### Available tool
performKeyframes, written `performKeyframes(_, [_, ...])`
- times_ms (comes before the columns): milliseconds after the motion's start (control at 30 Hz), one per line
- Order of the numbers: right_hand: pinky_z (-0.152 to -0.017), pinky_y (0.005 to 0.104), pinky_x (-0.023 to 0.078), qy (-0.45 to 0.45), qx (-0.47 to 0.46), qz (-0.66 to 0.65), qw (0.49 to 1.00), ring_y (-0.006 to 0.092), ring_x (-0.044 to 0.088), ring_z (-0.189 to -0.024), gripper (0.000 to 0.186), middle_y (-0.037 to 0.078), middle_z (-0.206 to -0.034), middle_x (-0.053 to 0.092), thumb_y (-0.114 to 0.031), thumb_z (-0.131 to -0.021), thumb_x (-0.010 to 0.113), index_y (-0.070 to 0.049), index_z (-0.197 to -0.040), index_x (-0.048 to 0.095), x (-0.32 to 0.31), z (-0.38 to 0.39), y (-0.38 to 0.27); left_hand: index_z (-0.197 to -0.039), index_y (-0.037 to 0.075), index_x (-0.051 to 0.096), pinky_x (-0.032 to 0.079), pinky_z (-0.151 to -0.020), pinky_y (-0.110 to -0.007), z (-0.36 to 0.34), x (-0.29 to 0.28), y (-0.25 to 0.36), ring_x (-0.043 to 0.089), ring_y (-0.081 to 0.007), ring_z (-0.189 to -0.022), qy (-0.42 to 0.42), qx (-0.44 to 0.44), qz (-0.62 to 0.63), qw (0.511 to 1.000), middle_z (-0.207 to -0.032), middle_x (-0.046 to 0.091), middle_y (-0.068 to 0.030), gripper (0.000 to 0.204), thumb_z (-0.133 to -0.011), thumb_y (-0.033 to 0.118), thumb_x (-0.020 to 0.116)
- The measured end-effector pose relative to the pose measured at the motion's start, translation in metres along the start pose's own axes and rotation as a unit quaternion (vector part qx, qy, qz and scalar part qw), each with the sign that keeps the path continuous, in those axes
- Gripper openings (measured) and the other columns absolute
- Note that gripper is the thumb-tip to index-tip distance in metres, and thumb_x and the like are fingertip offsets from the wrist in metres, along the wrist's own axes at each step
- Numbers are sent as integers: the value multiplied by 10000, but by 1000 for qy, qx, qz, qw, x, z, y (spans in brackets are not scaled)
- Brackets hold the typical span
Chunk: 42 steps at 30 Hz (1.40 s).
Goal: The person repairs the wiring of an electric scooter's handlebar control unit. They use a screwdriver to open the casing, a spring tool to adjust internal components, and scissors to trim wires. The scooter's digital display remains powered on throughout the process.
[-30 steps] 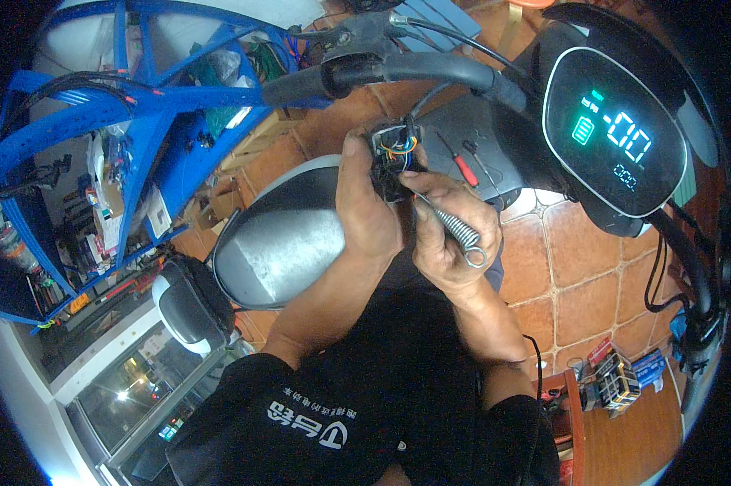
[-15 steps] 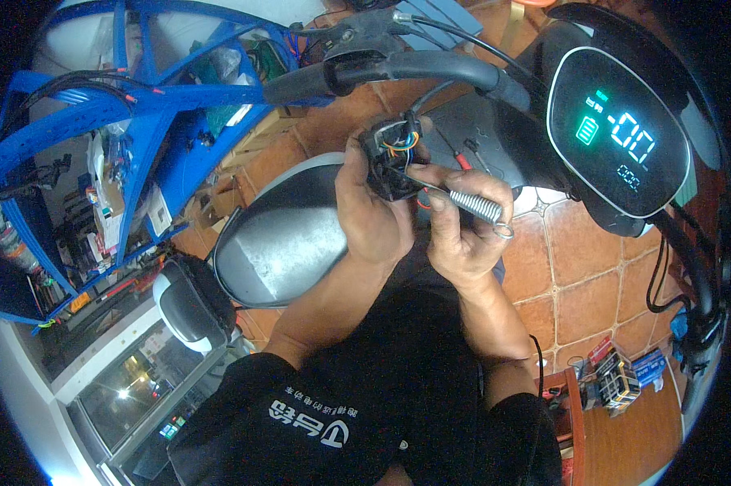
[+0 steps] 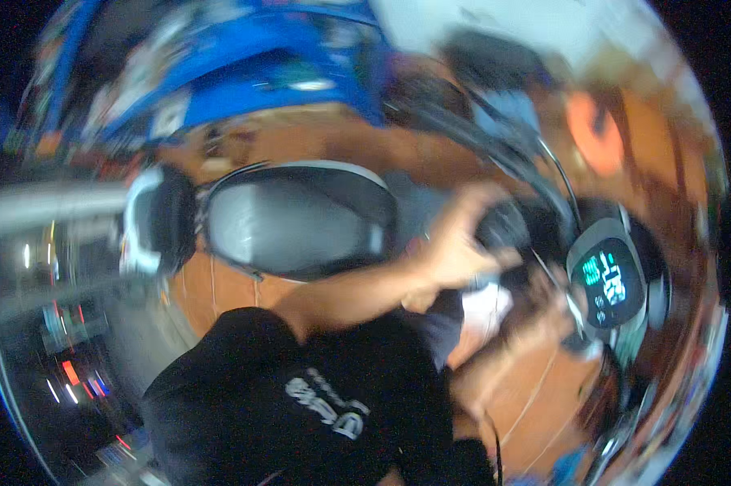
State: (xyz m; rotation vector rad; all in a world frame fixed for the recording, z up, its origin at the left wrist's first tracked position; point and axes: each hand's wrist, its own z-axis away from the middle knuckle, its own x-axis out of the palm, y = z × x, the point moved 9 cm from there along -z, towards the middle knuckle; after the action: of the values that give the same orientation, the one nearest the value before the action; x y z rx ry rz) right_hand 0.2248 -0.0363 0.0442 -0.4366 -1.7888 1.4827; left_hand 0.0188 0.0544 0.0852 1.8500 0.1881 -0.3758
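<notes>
The picture is smeared by motion. My left hand (image 3: 460, 243) is closed around a dark rounded part, the black handlebar switch housing (image 3: 503, 225); its open side and wires cannot be made out. To the right and lower, my right hand (image 3: 541, 316) is at the near left edge of the scooter's lit display (image 3: 610, 283). Its fingers are too blurred to tell whether they grip anything. The thin tool with a coiled metal spring handle cannot be made out now. Behind the housing runs the black handlebar (image 3: 495, 146).
The scooter's dark seat (image 3: 301, 219) lies left of my hands, with a padded backrest (image 3: 161, 219) beyond it. Blue shelving (image 3: 260, 73) stands at the far left over the orange tiled floor (image 3: 511, 405). An orange round object (image 3: 594, 134) is at the far right.
My view has swung, so the seat and display sit differently in the picture. My right hand has come away from the switch housing toward the display. My left hand still holds the housing.
</notes>
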Motion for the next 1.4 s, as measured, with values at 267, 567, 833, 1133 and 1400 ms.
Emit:
performKeyframes(267, [-898, 432, 503, -207, -24, -30, 978, 296, 632, -978, 361, 249, -1141, 624, -200, -959, 584, 57, -1197, 499, 21, -71, -23, -1205, 58, 498, 433, -940, -443, 4, 43, -2, 554, -348, -1071, 35, 4, 152, 988, -1107, 596, -154, 722, -567, 122, 828])
performKeyframes(567, [-818, 369, 537, -323, -65, 94, 939, 256, 612, -947, 291, 156, -1082, 612, -215, -956, 585, 3, -1141, 528, 87, -40, -54, -1286, 52, 475, 399, -1005, -409, 11, 78, -10, 508, -261, -1154, -55, -103, 362, 925, -1193, 564, -102, 814, -576, 145, 862])
performKeyframes(833, [-781, 344, 560, -296, -82, 148, 940, 251, 648, -879, 260, 180, -1010, 637, -164, -957, 561, 20, -1122, 480, 84, -24, -68, -1378, 58, 469, 390, -1063, -391, 7, 28, 8, 497, -220, -1226, -58, -47, 323, 943, -1297, 554, -77, 752, -721, 139, 827])
performKeyframes(1133, [-839, 403, 559, -209, 42, -121, 969, 275, 650, -960, 243, 177, -1009, 634, -121, -962, 580, -52, -1155, 450, 40, -4, -38, -1387, 33, 443, 506, -928, -317, 26, 42, 0, 559, -169, -1115, -65, -135, 347, 926, -1255, 562, -74, 744, -731, -49, 782])
performKeyframes(1400, [-881, 413, 562, -190, 28, -134, 972, 294, 653, -1029, 245, 200, -1044, 653, -101, -967, 564, -51, -1175, 445, 31, 18, -29, -1421, 30, 406, 562, -818, -317, 33, 39, 0, 593, -180, -1059, -136, -164, 412, 886, -1273, 550, -83, 673, -820, 7, 709])
